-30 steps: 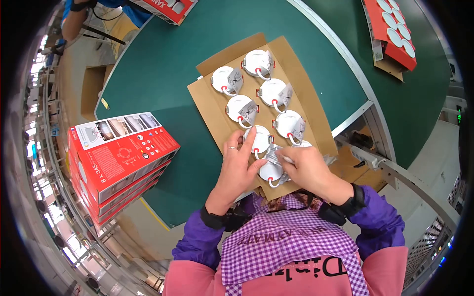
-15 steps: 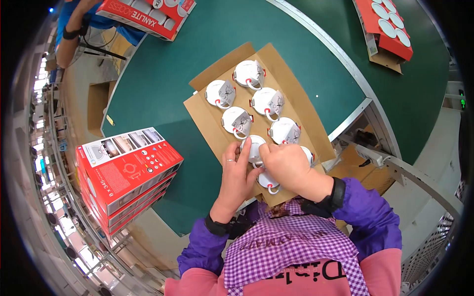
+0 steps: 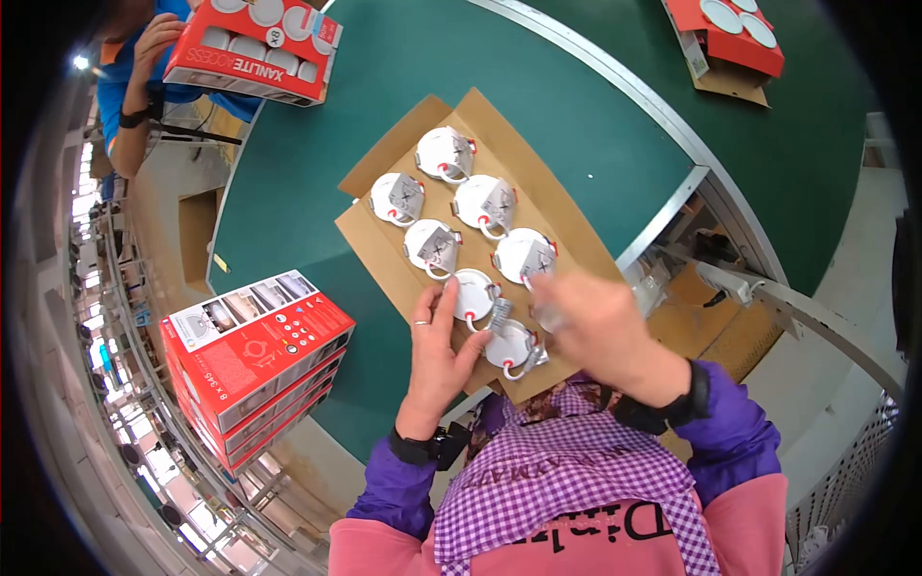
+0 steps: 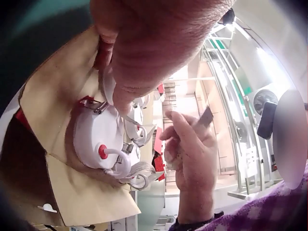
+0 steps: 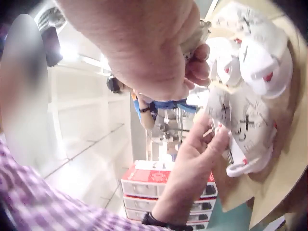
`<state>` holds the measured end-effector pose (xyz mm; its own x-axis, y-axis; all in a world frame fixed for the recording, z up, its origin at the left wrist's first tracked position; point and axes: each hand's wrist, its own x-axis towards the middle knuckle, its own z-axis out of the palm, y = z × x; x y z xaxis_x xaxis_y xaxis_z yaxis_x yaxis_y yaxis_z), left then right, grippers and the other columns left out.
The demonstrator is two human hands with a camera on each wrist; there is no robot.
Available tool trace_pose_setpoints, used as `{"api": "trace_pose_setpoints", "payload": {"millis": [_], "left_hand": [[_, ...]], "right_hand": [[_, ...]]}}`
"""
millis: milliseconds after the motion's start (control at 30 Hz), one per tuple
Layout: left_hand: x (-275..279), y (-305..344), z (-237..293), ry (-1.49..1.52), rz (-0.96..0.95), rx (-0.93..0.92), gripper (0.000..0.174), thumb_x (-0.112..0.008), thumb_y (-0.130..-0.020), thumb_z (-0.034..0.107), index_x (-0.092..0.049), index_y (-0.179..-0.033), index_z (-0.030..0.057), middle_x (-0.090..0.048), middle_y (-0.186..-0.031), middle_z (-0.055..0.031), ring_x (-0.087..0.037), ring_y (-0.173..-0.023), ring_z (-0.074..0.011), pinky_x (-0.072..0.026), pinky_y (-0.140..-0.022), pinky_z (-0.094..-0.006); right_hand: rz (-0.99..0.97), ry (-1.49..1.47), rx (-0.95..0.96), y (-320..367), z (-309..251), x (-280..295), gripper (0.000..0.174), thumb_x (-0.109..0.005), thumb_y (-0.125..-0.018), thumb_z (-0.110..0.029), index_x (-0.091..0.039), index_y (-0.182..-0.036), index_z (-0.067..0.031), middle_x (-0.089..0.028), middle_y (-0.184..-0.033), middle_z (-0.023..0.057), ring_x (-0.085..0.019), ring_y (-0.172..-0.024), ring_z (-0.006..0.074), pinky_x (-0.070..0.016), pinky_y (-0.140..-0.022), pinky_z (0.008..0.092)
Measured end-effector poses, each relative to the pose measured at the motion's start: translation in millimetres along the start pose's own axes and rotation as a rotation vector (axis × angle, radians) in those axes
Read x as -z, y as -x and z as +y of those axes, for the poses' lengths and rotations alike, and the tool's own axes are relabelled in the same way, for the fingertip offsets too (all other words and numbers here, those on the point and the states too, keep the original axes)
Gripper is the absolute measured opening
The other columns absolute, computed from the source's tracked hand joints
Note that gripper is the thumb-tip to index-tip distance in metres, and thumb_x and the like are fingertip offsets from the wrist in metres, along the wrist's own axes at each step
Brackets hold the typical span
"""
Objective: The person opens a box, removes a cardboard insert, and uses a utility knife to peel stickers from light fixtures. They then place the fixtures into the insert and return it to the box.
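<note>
My left hand (image 3: 437, 360) holds a white round downlight (image 3: 471, 288) in the open cardboard box, thumb and forefinger at its near side. A silvery strip (image 3: 500, 315) stands up beside that thumb. Nearer me lies another downlight (image 3: 507, 348) with a looped white cable. My right hand (image 3: 605, 331), blurred, hovers over the box's right side. Between its fingers it pinches a crinkled, translucent piece (image 5: 197, 41), whose exact kind I cannot tell. Farther up the box (image 3: 384, 245), several downlights carry grey printed labels (image 3: 499, 204) and white cables with red grommets.
Red printed boxes (image 3: 264, 355) are stacked to the left of the green table (image 3: 317, 206). Another person's hand (image 3: 158, 38) is at a red box (image 3: 254, 58) at the back left. A red box of lights (image 3: 735, 43) lies far right, beyond a metal rail (image 3: 663, 221).
My right hand went to the downlight by my left hand, then drew back to the right. My left hand stays at the same downlight. The other person's red box came further into view.
</note>
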<state>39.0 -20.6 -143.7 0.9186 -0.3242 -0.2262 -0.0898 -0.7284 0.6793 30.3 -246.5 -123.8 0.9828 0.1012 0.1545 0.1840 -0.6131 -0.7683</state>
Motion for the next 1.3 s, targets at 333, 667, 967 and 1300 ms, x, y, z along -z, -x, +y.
{"api": "trace_pose_setpoints", "payload": {"millis": [333,667,967,1300], "left_hand": [[-21,26,45,-0.225,0.219,-0.306,0.044,-0.079,-0.066,0.017,-0.064,-0.106,0.0067,-0.057,-0.108,-0.0097,-0.047,-0.105,-0.0309,-0.0377,-0.089,-0.0409],[-34,20,49,-0.258,0.123,-0.334,0.054,-0.080,-0.064,0.018,-0.061,-0.112,0.0066,-0.054,-0.113,-0.0092,-0.045,-0.109,-0.0305,-0.0345,-0.094,-0.0422],[-32,44,28,-0.179,0.191,-0.221,0.082,-0.083,-0.061,0.022,-0.042,-0.130,0.0031,-0.047,-0.124,-0.0143,-0.041,-0.115,-0.0313,-0.0316,-0.097,-0.0420],[-46,8,65,-0.288,0.096,-0.295,0.071,-0.079,-0.063,0.042,-0.056,-0.116,0.0012,-0.052,-0.104,-0.0095,-0.045,-0.101,-0.0278,-0.0316,-0.088,-0.0413]], "right_hand": [[-0.305,-0.334,-0.388,39,34,30,0.022,-0.063,-0.084,-0.009,-0.065,-0.105,-0.0019,-0.068,-0.090,0.0145,-0.067,-0.078,0.0237,-0.0507,-0.069,0.0311],[-0.205,-0.522,-0.813,57,33,27,0.034,-0.059,-0.086,-0.011,-0.059,-0.119,-0.0068,-0.062,-0.065,0.0086,-0.056,-0.056,0.0102,-0.0455,-0.054,0.0283],[-0.224,-0.187,-0.581,43,39,19,0.032,-0.061,-0.081,-0.015,-0.062,-0.113,-0.0068,-0.063,-0.074,0.0226,-0.062,-0.065,0.0360,-0.0496,-0.064,0.0420],[-0.315,0.256,-0.275,23,41,16,0.009,-0.061,-0.076,-0.011,-0.060,-0.079,-0.0029,-0.062,-0.071,0.0176,-0.063,-0.071,0.0359,-0.0492,-0.063,0.0465]]}}
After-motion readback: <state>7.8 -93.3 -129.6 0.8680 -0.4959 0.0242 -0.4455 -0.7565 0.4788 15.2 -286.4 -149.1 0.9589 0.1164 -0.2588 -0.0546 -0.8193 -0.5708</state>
